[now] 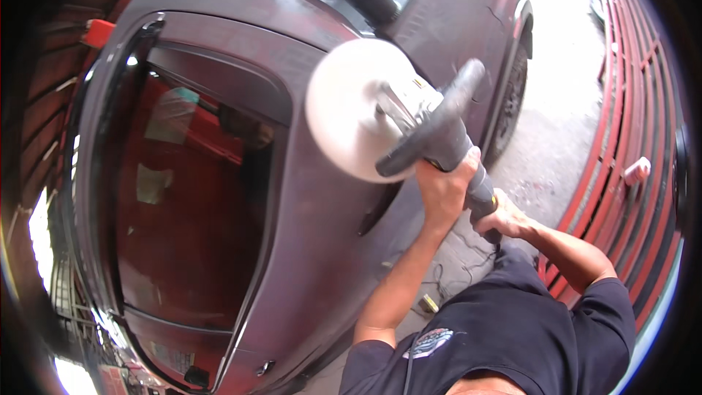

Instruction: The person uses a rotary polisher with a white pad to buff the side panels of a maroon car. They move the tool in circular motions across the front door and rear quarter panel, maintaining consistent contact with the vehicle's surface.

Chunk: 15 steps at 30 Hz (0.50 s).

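Note:
A car polisher (447, 143) with a large round white pad (351, 113) is held in both my hands. My left hand (446, 183) wraps round its dark body, just behind the wide black loop handle (457, 95). Further back, my right hand (503, 216) is closed round the rear end of the body. The pad lies over the dark purplish-grey body panel (322, 197) of a car, beside the rear window; whether it presses on the paint I cannot tell. Its face looks smeared by motion.
The car's dark rear window (197, 205) fills the left side, with reflections in it. A wheel (508, 106) stands beyond the tool. Red metal slats (599, 175) run along the right, with a pale bottle (637, 171) on them. A cord (446, 285) trails on the paved floor.

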### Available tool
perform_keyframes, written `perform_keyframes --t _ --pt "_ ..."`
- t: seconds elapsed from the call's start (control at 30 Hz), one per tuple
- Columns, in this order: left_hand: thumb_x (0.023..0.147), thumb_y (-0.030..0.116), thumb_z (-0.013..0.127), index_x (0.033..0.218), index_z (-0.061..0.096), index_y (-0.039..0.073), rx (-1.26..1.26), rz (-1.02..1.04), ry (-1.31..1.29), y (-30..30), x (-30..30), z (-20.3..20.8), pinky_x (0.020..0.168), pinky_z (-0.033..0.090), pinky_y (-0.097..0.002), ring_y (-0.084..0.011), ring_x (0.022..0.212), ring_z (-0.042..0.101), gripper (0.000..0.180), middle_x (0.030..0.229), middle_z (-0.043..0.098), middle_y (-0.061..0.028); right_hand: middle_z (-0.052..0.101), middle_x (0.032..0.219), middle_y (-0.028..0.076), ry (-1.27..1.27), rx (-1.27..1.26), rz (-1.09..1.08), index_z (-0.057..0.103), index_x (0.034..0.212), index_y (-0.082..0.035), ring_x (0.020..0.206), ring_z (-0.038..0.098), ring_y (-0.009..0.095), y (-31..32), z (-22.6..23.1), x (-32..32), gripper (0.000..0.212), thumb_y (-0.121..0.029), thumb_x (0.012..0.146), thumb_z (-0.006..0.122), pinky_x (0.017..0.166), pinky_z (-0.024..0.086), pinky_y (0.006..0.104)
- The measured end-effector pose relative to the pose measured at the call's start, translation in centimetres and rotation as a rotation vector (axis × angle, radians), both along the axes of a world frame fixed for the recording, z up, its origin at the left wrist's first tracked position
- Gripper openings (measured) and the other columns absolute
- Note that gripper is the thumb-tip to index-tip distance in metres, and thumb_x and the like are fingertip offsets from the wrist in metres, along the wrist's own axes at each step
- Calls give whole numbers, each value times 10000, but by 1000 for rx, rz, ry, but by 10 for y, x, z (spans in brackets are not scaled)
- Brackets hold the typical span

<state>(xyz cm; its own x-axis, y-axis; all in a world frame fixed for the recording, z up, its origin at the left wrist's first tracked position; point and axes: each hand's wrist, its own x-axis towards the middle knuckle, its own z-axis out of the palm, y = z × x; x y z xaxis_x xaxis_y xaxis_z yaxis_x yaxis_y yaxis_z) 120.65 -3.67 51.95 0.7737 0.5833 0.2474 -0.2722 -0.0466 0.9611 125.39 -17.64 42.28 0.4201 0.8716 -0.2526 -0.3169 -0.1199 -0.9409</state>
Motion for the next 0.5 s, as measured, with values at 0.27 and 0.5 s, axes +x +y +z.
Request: perform_keyframes --t 0.27,0.5 --pt "822 124 799 891 656 5 334 98 -186 94 83 150 751 532 -325 -145 727 637 198 823 669 -12 591 731 30 -201 421 114 609 1046 -6 610 576 107 102 136 95 329 -62 734 700 576 493 307" --pt "764 154 806 1073 567 -7 311 139 -64 53 57 35 841 516 -379 -196 900 639 422 961 662 -81 620 791 36 -35 172 101 642 1132 9 685 614 145 50 35 65 472 -118 680 691 638 514 319"
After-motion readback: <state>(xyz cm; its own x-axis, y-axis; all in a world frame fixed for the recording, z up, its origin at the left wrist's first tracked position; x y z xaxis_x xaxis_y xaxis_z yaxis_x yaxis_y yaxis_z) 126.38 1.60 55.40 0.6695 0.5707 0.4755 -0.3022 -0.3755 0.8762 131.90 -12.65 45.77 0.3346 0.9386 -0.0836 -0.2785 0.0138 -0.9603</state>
